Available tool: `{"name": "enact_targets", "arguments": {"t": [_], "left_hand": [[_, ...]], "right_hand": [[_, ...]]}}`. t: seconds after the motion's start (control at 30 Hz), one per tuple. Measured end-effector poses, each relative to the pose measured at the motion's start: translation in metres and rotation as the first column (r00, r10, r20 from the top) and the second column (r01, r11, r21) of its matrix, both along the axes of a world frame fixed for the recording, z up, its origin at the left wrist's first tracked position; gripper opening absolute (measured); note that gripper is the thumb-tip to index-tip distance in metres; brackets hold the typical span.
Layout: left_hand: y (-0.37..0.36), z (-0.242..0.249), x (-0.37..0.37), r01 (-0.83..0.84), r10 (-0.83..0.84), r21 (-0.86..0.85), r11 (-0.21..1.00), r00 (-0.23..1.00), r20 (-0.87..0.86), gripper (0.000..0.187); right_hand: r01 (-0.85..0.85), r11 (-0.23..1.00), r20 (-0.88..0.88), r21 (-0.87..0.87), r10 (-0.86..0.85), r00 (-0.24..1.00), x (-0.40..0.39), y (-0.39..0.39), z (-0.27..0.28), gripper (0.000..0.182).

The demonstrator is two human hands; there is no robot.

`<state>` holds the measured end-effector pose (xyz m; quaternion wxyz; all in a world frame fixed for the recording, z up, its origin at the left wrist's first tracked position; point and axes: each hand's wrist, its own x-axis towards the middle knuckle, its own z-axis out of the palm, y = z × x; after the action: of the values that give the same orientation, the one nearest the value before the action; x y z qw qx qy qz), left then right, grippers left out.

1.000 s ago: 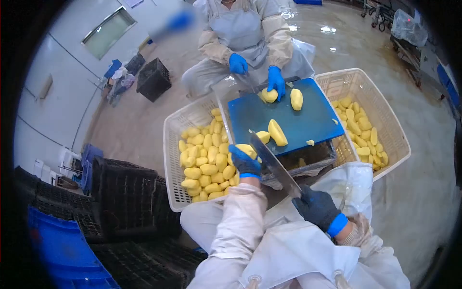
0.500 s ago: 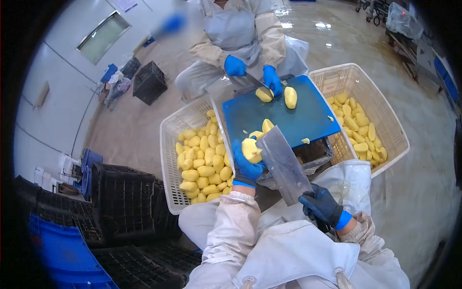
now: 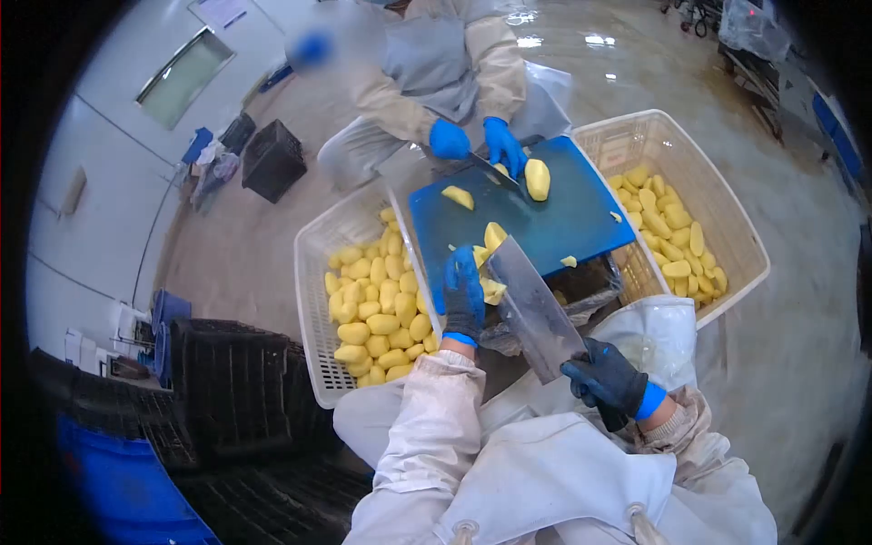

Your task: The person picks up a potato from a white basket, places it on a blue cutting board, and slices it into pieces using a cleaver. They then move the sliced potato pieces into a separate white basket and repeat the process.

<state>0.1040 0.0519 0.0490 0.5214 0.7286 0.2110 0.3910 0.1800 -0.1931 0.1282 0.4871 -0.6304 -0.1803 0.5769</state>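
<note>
Beside the near-left edge of the blue cutting board (image 3: 436, 218), my left hand (image 3: 464, 295) is gloved and closed around a peeled, cut potato (image 3: 492, 291). The hand partly hides it. A broad cleaver (image 3: 538, 313) is gripped by its handle in my right hand (image 3: 607, 380). Its tilted blade reaches up to the board's near edge, just right of the potato. A cut potato piece (image 3: 494, 236) rests on the board by the blade tip. Farther back on the board are a potato half (image 3: 458, 197) and a peeled potato (image 3: 537, 180).
A person opposite, in blue gloves (image 3: 449, 139), cuts with a knife on the same board. White crates of peeled potatoes stand left (image 3: 309, 300) and right (image 3: 736, 191). A lined container (image 3: 595, 292) sits beneath the board. Black crates (image 3: 236, 391) are stacked at lower left.
My left hand has turned so its back shows, with the potato on its right. The cleaver stays nearly in place. Across the board, a potato half now lies apart from the co-worker's knife.
</note>
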Motion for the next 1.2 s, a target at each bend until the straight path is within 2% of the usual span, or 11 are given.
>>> {"name": "enact_targets", "arguments": {"t": [0.13,0.23,0.47,0.53,0.6,0.67,0.7,0.77,0.87,0.93,1.2], "left_hand": [[0.029,-0.034,0.006,-0.286,0.367,0.444,0.849,0.924,-0.107,0.033],[0.027,0.006,-0.001,0.304,0.264,-0.826,0.474,0.846,0.463,0.036],[-0.018,0.036,0.02,0.567,0.126,-0.823,-0.01,0.818,0.562,0.049],[-0.016,0.002,0.027,0.423,0.052,-0.904,0.055,0.903,0.426,0.047],[-0.02,-0.027,0.024,0.008,0.035,0.224,0.974,0.982,-0.187,0.047],[-0.019,-0.025,0.036,0.089,-0.003,-0.506,0.858,0.986,0.168,0.044],[-0.022,-0.011,0.044,0.361,0.214,-0.89,0.278,0.88,0.424,0.045],[-0.039,0.015,0.065,-0.016,0.04,0.177,0.984,0.991,-0.131,0.042],[-0.054,0.025,0.128,0.404,-0.188,-0.62,0.673,0.904,0.384,0.044],[-0.033,0.02,0.122,0.182,-0.111,0.672,0.718,0.983,-0.147,0.05],[0.051,-0.048,0.04,0.152,0.278,0.384,0.911,0.461,-0.843,0.066]], "right_hand": [[0.027,0.994,-0.175,0.105,-0.008,0.985,0.009,-0.005,-0.024,0.022],[0.102,0.995,-0.028,-0.016,-0.102,0.994,0.013,-0.003,-0.029,0.025],[0.119,0.992,0.024,-0.042,-0.118,0.993,0.02,-0.007,-0.046,0.028],[0.15,0.989,0.014,-0.02,-0.149,0.989,0.016,-0.014,-0.039,0.026],[0.178,0.984,0.004,0.009,-0.178,0.984,0.012,-0.02,-0.04,0.025],[0.349,0.937,-0.114,-0.018,-0.348,0.93,0.01,-0.024,-0.048,0.022],[0.35,0.937,-0.116,-0.016,-0.349,0.93,0.01,-0.023,-0.052,0.022],[0.532,0.847,-0.261,-0.03,-0.52,0.813,0.006,-0.02,-0.062,0.02],[0.517,0.853,-0.259,-0.071,-0.516,0.817,0.008,-0.016,-0.075,0.019],[0.525,0.85,-0.287,-0.037,-0.512,0.81,0.007,-0.015,-0.07,0.017],[0.519,0.854,-0.346,-0.033,-0.497,0.796,0.012,-0.011,-0.08,0.022]]}}
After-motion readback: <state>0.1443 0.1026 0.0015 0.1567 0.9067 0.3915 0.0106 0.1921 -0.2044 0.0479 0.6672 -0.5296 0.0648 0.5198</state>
